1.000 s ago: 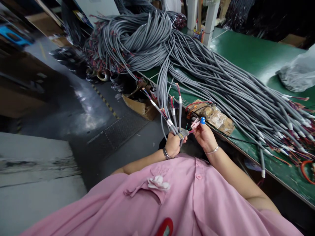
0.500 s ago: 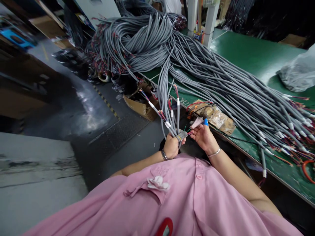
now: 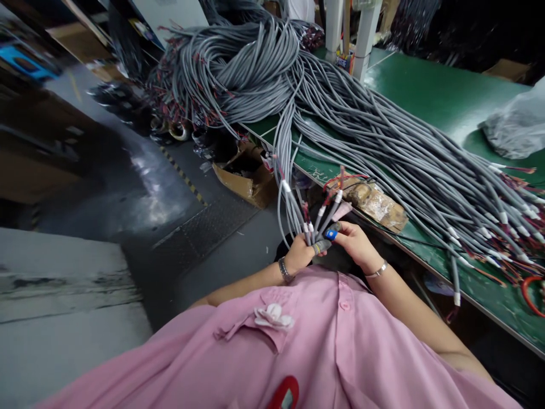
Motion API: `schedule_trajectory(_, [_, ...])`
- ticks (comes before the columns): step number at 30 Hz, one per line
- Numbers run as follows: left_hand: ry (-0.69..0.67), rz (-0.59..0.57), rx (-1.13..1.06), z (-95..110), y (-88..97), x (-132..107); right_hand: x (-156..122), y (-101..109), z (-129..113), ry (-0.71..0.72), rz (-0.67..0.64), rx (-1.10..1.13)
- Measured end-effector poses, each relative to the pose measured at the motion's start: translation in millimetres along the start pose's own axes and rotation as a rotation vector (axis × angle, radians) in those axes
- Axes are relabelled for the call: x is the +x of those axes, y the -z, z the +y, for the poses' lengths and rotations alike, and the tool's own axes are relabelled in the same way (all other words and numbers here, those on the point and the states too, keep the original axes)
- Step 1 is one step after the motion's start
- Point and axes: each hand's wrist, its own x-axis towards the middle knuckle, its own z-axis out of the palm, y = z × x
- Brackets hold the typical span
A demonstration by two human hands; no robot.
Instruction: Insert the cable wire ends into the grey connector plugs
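Grey cable ends [image 3: 317, 218] are clenched in left hand [image 3: 298, 255]; right hand [image 3: 357, 244] fingers pinch them.

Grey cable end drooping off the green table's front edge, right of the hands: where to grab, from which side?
Pinch the grey jacket just above the white band of the drooping grey cable end, coming from the open side in front of the green table. It hangs alone over the edge, clear of the tangled grey cable pile. The left hand grips a bunch of cable ends.

I log one head-worn camera, facing forward and down, close above left hand [image 3: 298, 257], right hand [image 3: 356, 245], cables [image 3: 383, 136] and bench [image 3: 426, 91].
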Motion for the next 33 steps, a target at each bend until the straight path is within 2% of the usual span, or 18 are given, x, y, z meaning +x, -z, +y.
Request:
schedule_trajectory(2, [0.039, -0.103, 0.089, 0, 2.9, 1, -2, -1, 4, 0.037, -0.023, -0.036])
schedule_trajectory(4, [0.072, -0.148, 0.126, 1, 4.6, 2, -5, -1, 8, 0.082, -0.013, -0.083])
schedule_trajectory(6, [0.082, -0.131, 0.106, 2, 4.7, 3, -7, 0, 9, 0.121, 0.011, -0.138])
schedule_trajectory(10, [0.025, -0.001, -0.029, 6, 0.6, 3, -12, 5, 6, 0.148, 0.053, -0.17])
schedule_trajectory(14, [-0.017, 0.075, -0.139, 9, -4.6, 3, -16, 5, 10, 0.011, 0.067, -0.005])
schedule_trajectory(18, [-0.001, 0.018, -0.119, 11, -5.9, 2, -18, -3, 14, 0.002, 0.111, 0.116])
schedule_trajectory(21, [0.026, -0.072, -0.056, 11, -4.4, 0, -18, -11, 9, 0.002, 0.049, 0.123])
schedule_trajectory(23, [0.027, -0.082, -0.046, 10, -3.9, -1, -17, -14, 5, 0.001, 0.046, 0.113])
schedule_trajectory(29, [0.022, 0.096, -0.197, 8, -6.9, 3, -12, -15, 1, 0.047, 0.142, 0.047])
schedule_trajectory(33, [-0.013, 0.151, -0.25, 8, -8.7, 4, -10, -13, 5, 0.033, 0.173, 0.066])
